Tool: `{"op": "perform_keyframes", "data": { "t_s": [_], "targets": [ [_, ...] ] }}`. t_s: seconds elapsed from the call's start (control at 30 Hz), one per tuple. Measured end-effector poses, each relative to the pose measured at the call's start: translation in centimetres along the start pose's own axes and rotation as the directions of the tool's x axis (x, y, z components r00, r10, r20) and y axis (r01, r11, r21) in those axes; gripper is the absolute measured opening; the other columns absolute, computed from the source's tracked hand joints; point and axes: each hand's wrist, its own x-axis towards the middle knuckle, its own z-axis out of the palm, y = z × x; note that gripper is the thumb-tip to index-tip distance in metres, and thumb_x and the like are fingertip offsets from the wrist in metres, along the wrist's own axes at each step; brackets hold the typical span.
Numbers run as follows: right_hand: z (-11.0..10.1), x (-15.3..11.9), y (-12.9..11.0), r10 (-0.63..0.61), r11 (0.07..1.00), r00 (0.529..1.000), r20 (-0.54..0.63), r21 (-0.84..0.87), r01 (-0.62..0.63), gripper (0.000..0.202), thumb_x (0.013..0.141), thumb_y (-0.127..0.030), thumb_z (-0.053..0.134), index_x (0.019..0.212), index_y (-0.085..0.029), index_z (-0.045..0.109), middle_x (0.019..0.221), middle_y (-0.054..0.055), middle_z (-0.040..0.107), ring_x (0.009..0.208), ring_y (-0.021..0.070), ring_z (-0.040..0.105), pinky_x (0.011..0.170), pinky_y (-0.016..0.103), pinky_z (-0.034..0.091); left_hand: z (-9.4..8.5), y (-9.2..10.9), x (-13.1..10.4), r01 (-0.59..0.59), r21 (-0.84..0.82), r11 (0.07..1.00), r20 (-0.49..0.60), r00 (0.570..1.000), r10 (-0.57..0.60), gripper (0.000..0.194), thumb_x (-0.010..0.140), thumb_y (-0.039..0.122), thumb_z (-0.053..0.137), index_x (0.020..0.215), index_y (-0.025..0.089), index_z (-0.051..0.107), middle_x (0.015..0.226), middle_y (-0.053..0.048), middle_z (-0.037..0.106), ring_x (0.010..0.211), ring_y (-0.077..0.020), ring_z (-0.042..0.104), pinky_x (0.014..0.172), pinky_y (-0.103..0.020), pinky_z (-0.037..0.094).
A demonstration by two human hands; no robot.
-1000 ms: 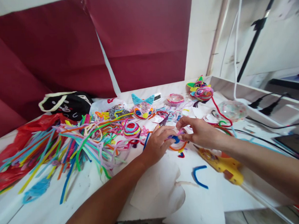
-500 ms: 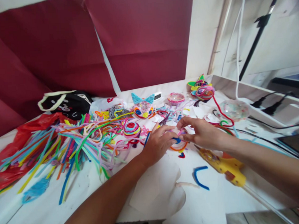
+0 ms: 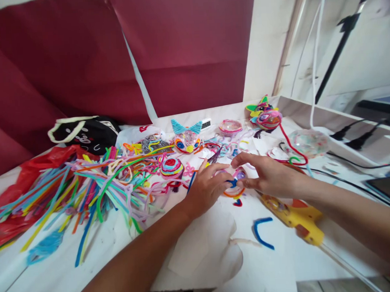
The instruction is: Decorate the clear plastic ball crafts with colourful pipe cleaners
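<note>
A round clear ornament edged with orange and pink pipe cleaner lies on the white table between my hands. On it sits a small blue pipe-cleaner piece, partly covered by fingers. My left hand reaches in from the left, its thumb and fingers closed at the blue piece. From the right comes my right hand, thumb tip against the blue piece, forefinger well apart near the far rim. A purple patch shows between them. Just below the ornament is a small red and blue heart.
A yellow glue gun lies under my right forearm, near a bent blue pipe cleaner. Loose pipe cleaners heap up at left over a red bag. Behind stands a cat-eared ornament. Black cables run along the right.
My right thumb has shifted slightly down and the gap to its forefinger is wider, showing more of the purple patch. The left hand stays nearly still. The view has shifted slightly.
</note>
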Motion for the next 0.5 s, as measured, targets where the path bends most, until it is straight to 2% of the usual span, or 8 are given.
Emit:
{"op": "perform_keyframes", "data": {
  "t_s": [0.2, 0.5],
  "targets": [
    [0.4, 0.2, -0.4, 0.051, 0.997, 0.998, -0.031, -0.047, -0.053, 0.033, 0.077, -0.028, 0.059, 0.109, -0.022, 0.056, 0.102, 0.006, 0.064, 0.094, 0.0248, 0.059, 0.087, 0.039, 0.044, 0.0, 0.0, -0.1, 0.0, 0.037, 0.999, 0.004, 1.0, 0.0, 0.016, 0.095, 0.028, 0.051, 0.099, 0.022, 0.065, 0.118, -0.011, 0.065, 0.109, -0.0198, 0.064, 0.103, -0.044, 0.043],
    [0.4, 0.2, -1.3, 0.073, 0.995, 0.996, -0.05, -0.06, -0.076, 0.03, 0.075, -0.022, 0.059, 0.104, -0.023, 0.055, 0.099, 0.004, 0.064, 0.094, 0.0245, 0.059, 0.081, 0.037, 0.043, -0.1, 0.5, -0.1, 0.005, 0.057, 0.998, -0.003, 1.0, -0.005, 0.013, 0.095, 0.025, 0.052, 0.099, 0.02, 0.063, 0.118, -0.012, 0.066, 0.113, -0.0202, 0.063, 0.114, -0.053, 0.03]
  ]
}}
